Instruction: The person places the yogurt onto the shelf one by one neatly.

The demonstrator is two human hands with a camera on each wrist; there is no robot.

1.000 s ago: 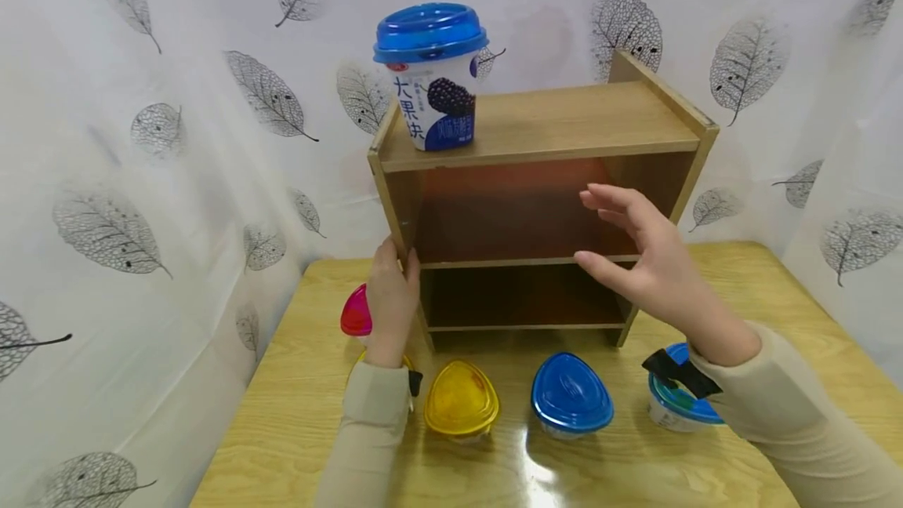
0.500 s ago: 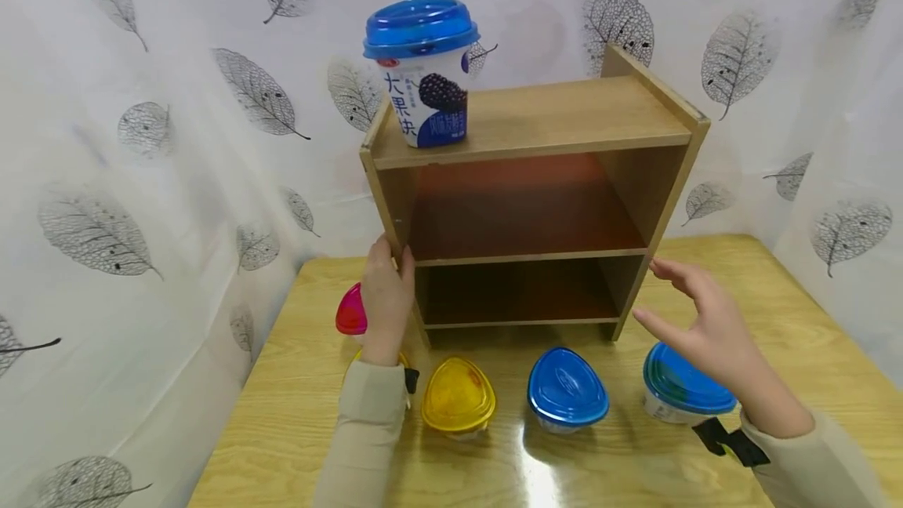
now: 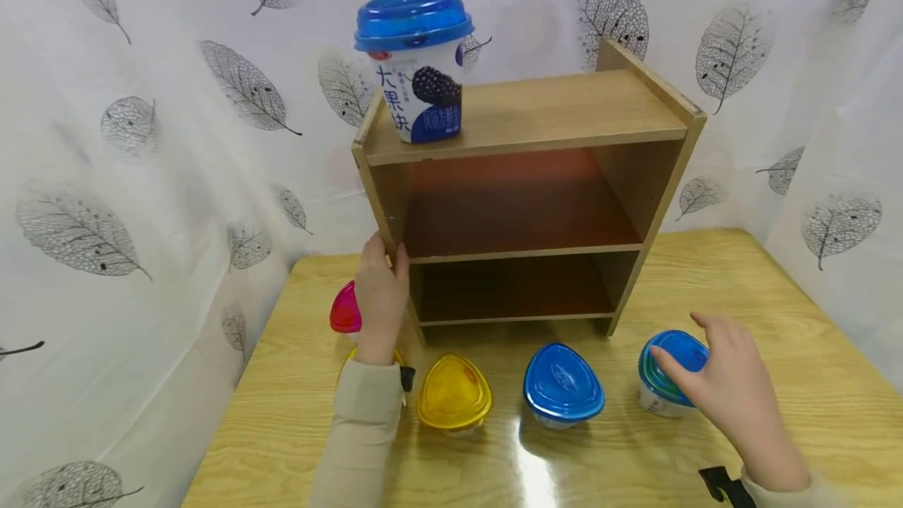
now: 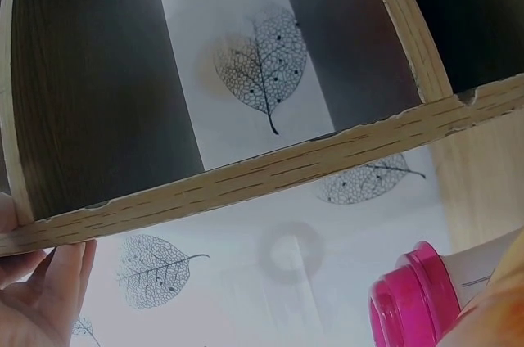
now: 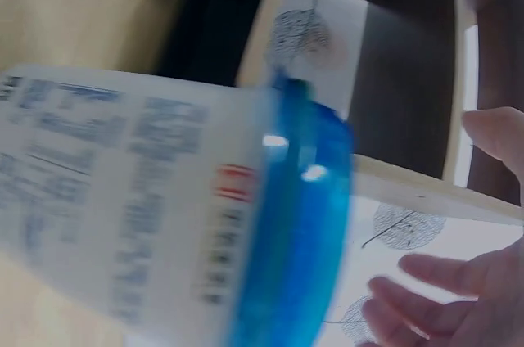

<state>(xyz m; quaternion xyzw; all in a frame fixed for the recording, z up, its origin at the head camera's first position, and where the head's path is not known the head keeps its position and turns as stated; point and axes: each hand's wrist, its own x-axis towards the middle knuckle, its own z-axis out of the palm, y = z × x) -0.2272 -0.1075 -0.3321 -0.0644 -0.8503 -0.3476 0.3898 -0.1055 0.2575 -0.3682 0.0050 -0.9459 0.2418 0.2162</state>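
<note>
A small wooden shelf (image 3: 518, 253) stands on the table, and my left hand (image 3: 382, 296) grips the edge of its left side panel, thumb on one face and fingers on the other. A yogurt cup with a blue lid (image 3: 416, 69) and a blackberry picture stands on the shelf's top board, at the left. At the right, my right hand (image 3: 737, 386) hangs with thumb and fingers spread beside another blue-lidded yogurt cup (image 3: 663, 375), holding nothing. In the right wrist view this cup (image 5: 139, 200) looms close and blurred, with my right hand (image 5: 458, 298) near its lid.
In front of the shelf stand a yellow-lidded cup (image 3: 454, 394) and a blue-lidded cup (image 3: 563, 384). A pink-lidded cup (image 3: 344, 310) and another yellow lid are partly hidden by my left arm. A leaf-patterned curtain (image 3: 176, 179) surrounds the wooden table (image 3: 268, 429).
My right hand has moved from in front of the shelf's upper compartment down and right to the blue-lidded cup. The left hand keeps its grip. The view has shifted slightly.
</note>
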